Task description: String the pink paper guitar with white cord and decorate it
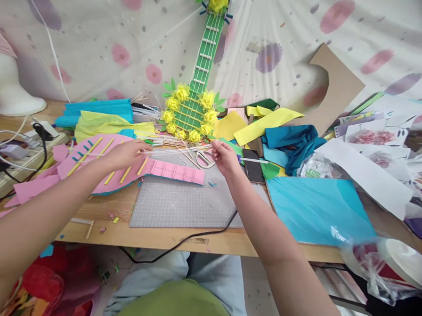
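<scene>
Stretching across the worktop, both hands pinch a bundle of thin white strips that runs between them just above the grey cutting mat. The left hand has its fingers closed on one end, over the pink paper guitar with its yellow bars. The right hand has thumb and fingers pressed together on the other end, close to a pair of scissors lying on the mat. Just behind the strips stands a green paper guitar ringed with yellow flowers, leaning against the spotted cloth. A black phone lies just right of the right hand, beside heaped blue and yellow paper. A large blue sheet covers the worktop further right, and a black cable crosses its front edge.
</scene>
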The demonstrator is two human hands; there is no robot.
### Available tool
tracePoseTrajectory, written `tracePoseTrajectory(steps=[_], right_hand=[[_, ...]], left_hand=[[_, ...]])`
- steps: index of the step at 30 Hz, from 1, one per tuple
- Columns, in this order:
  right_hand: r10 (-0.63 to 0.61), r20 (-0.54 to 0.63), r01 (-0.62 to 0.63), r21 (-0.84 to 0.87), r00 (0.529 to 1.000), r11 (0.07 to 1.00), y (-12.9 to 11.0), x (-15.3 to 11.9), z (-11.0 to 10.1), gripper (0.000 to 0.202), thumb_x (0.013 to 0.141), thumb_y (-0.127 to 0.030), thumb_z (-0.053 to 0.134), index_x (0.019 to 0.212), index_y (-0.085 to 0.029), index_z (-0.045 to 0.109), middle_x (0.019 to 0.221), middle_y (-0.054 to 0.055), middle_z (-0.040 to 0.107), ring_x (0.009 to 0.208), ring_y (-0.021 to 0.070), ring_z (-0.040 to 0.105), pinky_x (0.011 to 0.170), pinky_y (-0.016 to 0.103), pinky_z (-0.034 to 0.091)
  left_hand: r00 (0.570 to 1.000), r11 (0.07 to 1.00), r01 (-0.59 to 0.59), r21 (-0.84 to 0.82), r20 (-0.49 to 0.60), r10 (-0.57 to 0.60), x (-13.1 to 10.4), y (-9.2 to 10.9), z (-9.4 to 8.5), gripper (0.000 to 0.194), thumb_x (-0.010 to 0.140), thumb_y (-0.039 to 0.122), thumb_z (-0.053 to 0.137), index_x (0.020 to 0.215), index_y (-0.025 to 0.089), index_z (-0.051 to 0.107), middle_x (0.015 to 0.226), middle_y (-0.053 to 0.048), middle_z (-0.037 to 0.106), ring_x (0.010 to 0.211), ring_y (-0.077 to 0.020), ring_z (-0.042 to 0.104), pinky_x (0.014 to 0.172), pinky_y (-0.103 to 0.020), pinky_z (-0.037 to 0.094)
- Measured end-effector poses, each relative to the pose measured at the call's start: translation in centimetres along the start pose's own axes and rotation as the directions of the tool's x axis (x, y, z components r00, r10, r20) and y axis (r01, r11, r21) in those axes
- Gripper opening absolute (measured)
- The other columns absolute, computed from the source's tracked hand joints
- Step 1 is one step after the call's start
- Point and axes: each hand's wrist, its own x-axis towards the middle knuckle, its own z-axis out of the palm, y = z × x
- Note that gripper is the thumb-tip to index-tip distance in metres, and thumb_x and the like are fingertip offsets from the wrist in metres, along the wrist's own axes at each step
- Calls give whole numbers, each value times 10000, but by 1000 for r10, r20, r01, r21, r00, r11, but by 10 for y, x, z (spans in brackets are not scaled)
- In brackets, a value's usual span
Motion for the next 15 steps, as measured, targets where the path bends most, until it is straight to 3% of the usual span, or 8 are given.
tracePoseTrajectory(steps=[4, 6, 8, 10, 12, 15], right_hand=[[56, 7, -56, 103, 998, 993, -2, 8, 20, 309, 588, -390, 714, 680, -199, 490, 514, -77, 407, 445, 39, 348, 404, 179, 267], [73, 12, -74, 159, 997, 985, -3, 11, 29, 288, 598, -350, 718, 681, -193, 491, 518, -80, 412, 439, 30, 345, 398, 170, 261], [84, 21, -87, 191, 996, 978, -4, 14, 37, 279, 610, -332, 717, 682, -190, 488, 518, -83, 409, 435, 26, 345, 394, 167, 260], [84, 27, -88, 202, 996, 975, -6, 17, 43, 284, 627, -343, 711, 680, -193, 477, 515, -85, 404, 431, 27, 349, 391, 169, 263], [73, 21, -76, 212, 997, 974, -8, 19, 45, 300, 636, -366, 707, 675, -196, 463, 513, -85, 404, 429, 29, 356, 390, 172, 266], [47, -19, -42, 201, 999, 979, -9, 23, 42, 318, 636, -395, 702, 672, -200, 452, 510, -87, 397, 430, 34, 361, 396, 173, 272]], left_hand=[[976, 965, 216, 152, 0, -218, -14, -62, -45, 332, 747, 287, 483, 1011, 178, 651, 1072, -41, 653, 978, -219, 569, 817, -284, 428], [918, 884, 384, 266, -11, -396, -21, -91, -67, 353, 724, 294, 503, 1029, 196, 652, 1026, -30, 668, 921, -237, 580, 772, -308, 444], [865, 817, 488, 306, -48, -499, -29, -113, -86, 371, 692, 294, 531, 1033, 208, 650, 902, -11, 681, 843, -226, 587, 730, -298, 456], [799, 754, 591, 287, -80, -596, -39, -126, -103, 389, 685, 373, 539, 1023, 216, 652, 770, 2, 657, 717, -205, 580, 673, -291, 470], [697, 670, 714, 202, -117, -708, -47, -131, -114, 456, 670, 463, 540, 1052, 232, 637, 709, 10, 624, 584, -183, 546, 601, -311, 483], [587, 620, 780, -84, -246, -771, -50, -128, -117, 506, 632, 494, 574, 1067, 241, 617, 723, 14, 610, 568, -158, 519, 551, -326, 501]])
